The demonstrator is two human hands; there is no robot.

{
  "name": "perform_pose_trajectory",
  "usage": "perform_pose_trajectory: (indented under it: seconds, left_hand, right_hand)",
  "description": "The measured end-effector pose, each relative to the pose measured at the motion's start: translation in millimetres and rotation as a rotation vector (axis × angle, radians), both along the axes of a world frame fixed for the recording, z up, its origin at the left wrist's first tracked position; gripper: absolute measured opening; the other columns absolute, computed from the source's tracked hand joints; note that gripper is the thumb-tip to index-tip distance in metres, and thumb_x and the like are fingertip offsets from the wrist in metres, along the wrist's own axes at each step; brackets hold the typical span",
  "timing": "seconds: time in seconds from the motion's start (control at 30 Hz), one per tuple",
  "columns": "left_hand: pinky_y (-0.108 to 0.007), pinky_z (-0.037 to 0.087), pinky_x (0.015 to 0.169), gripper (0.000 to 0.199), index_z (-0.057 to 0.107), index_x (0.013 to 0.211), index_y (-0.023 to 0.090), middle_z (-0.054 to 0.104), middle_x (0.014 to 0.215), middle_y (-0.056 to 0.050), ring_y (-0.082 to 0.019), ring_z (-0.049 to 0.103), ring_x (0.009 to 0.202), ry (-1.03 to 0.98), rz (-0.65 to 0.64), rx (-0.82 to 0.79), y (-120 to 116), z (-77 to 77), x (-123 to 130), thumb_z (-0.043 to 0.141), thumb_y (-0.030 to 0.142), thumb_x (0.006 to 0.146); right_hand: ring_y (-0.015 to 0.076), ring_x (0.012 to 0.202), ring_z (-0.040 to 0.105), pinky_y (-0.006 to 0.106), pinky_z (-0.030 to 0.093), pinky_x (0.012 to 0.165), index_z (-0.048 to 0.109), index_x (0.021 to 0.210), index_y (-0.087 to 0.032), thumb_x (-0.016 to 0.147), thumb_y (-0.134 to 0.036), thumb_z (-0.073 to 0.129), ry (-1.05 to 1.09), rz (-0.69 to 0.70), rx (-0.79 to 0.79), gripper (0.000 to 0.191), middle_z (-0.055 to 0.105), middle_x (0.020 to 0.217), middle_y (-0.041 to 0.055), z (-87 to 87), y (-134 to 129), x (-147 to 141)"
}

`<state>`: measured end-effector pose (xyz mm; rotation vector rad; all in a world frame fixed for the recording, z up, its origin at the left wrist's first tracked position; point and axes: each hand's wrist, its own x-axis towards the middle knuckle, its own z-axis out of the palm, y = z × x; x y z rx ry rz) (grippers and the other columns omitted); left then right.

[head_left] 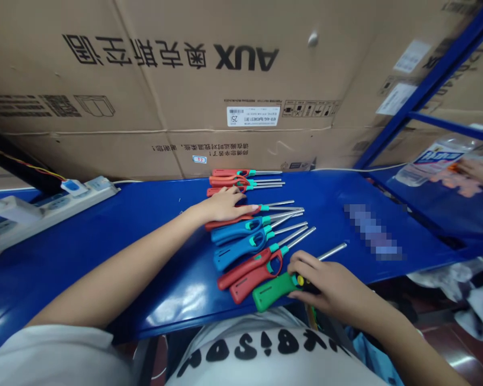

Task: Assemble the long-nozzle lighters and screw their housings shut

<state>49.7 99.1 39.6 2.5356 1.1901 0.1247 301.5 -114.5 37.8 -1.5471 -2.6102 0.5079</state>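
Observation:
Several long-nosed gas lighters lie side by side on the blue table, metal tubes pointing right. My left hand [225,205] rests palm down over the red lighters, thumb stretched along a red lighter [229,223] and fingers touching another red lighter [217,191] behind it. In front of that hand lie a blue lighter [229,231], a second blue lighter [229,255] and two more red lighters. Nearest my body, my right hand [326,284] is closed round the trigger end of a green lighter [273,292]. A small yellow and black piece [301,281] shows between its fingers, partly hidden.
A large cardboard box [165,102] stands behind the blue table [145,241]. At left lies a white power strip [64,209] with plugs. On the right are a blue metal frame [418,91], a plastic bottle [426,161] and another person's hand [481,171]. One patch is pixelated.

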Motion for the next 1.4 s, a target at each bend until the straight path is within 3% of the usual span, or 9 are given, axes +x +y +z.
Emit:
perform_pose_trajectory:
  seconds: [0.17, 0.33, 0.47, 0.73, 0.9, 1.07, 1.17, 1.3, 1.4]
  left_hand:
    - [-0.037, 0.044, 0.11, 0.071, 0.062, 0.135, 0.019, 0.06, 0.143, -0.014, -0.028, 0.058, 0.129, -0.114, -0.053, 0.038, -9.7, -3.3, -8.5, 0.036, 0.073, 0.097]
    - [-0.052, 0.038, 0.115, 0.078, 0.049, 0.148, 0.022, 0.052, 0.15, -0.014, -0.036, 0.048, 0.138, -0.194, 0.053, 0.075, -39.8, -9.9, -40.7, 0.042, 0.077, 0.093]
    - [-0.055, 0.034, 0.12, 0.09, 0.036, 0.156, 0.024, 0.041, 0.158, -0.014, -0.038, 0.039, 0.145, -0.214, 0.072, 0.001, -59.3, -14.6, -61.9, 0.056, 0.077, 0.086]
    - [-0.054, 0.031, 0.123, 0.081, 0.036, 0.155, 0.027, 0.043, 0.156, -0.011, -0.034, 0.038, 0.145, -0.376, 0.002, 0.021, -51.7, -36.3, -66.4, 0.06, 0.068, 0.09]
    - [-0.051, 0.033, 0.123, 0.069, 0.042, 0.151, 0.025, 0.046, 0.153, -0.012, -0.032, 0.042, 0.144, -0.47, -0.024, 0.014, -48.9, -38.7, -68.8, 0.057, 0.061, 0.095]
    - [-0.048, 0.039, 0.119, 0.058, 0.047, 0.145, 0.023, 0.052, 0.145, -0.012, -0.029, 0.05, 0.137, -0.546, -0.002, 0.033, -46.9, -40.6, -68.7, 0.054, 0.057, 0.098]
    - [-0.049, 0.04, 0.117, 0.055, 0.048, 0.142, 0.021, 0.054, 0.143, -0.013, -0.029, 0.051, 0.135, -0.578, 0.023, 0.065, -44.3, -41.9, -69.7, 0.053, 0.056, 0.099]
    - [-0.052, 0.038, 0.116, 0.054, 0.05, 0.138, 0.022, 0.053, 0.143, -0.014, -0.031, 0.048, 0.136, -0.631, -0.01, 0.208, -54.6, -27.5, -73.4, 0.056, 0.055, 0.095]
    - [-0.043, 0.05, 0.092, 0.046, 0.061, 0.117, 0.02, 0.065, 0.111, -0.01, -0.028, 0.062, 0.104, -0.537, -0.188, 0.358, -76.6, -6.8, -73.6, 0.067, 0.051, 0.085]
  right_hand:
    - [0.0164, 0.075, 0.066, 0.029, 0.045, 0.061, 0.057, 0.129, -0.026, 0.094, -0.038, 0.068, -0.003, 0.059, 0.074, 0.038, 0.063, 0.124, 0.0053, -8.0, -8.6, -19.2]
    - [0.019, 0.076, 0.069, 0.03, 0.046, 0.059, 0.064, 0.123, -0.026, 0.092, -0.049, 0.068, 0.019, 0.037, 0.217, 0.039, 0.067, 0.121, 0.0057, -23.3, -9.2, -38.4]
    - [0.0164, 0.065, 0.067, 0.028, 0.042, 0.053, 0.067, 0.12, -0.025, 0.091, -0.047, 0.069, 0.029, -0.031, 0.289, 0.036, 0.069, 0.116, 0.005, -27.3, -1.1, -51.3]
    - [0.0175, 0.067, 0.068, 0.029, 0.047, 0.053, 0.065, 0.122, -0.024, 0.091, -0.046, 0.069, 0.041, -0.043, 0.297, 0.038, 0.066, 0.12, 0.0062, -27.5, 6.9, -56.7]
    - [0.0161, 0.081, 0.068, 0.029, 0.054, 0.066, 0.065, 0.111, -0.021, 0.101, -0.032, 0.055, 0.25, -0.084, 0.308, 0.017, 0.063, 0.113, 0.0076, 2.5, 3.3, -55.2]
    - [0.0136, 0.078, 0.063, 0.026, 0.05, 0.069, 0.063, 0.089, -0.021, 0.096, -0.019, 0.059, 0.492, -0.059, 0.652, 0.008, 0.061, 0.091, 0.0034, 60.7, -4.4, -55.6]
    - [0.016, 0.076, 0.064, 0.031, 0.049, 0.07, 0.063, 0.089, -0.021, 0.093, -0.021, 0.061, 0.58, -0.005, 0.731, 0.005, 0.065, 0.085, 0.0031, 83.2, -9.9, -60.4]
    - [0.0114, 0.061, 0.061, 0.026, 0.046, 0.057, 0.063, 0.086, -0.023, 0.096, -0.019, 0.059, 0.749, -0.214, 0.757, 0.012, 0.066, 0.072, -0.0031, 82.9, -2.8, -80.6]
    - [0.0097, 0.056, 0.059, 0.024, 0.045, 0.053, 0.062, 0.076, -0.023, 0.094, -0.029, 0.065, 0.74, -0.271, 0.736, 0.019, 0.065, 0.065, -0.005, 68.6, 11.3, -101.1]
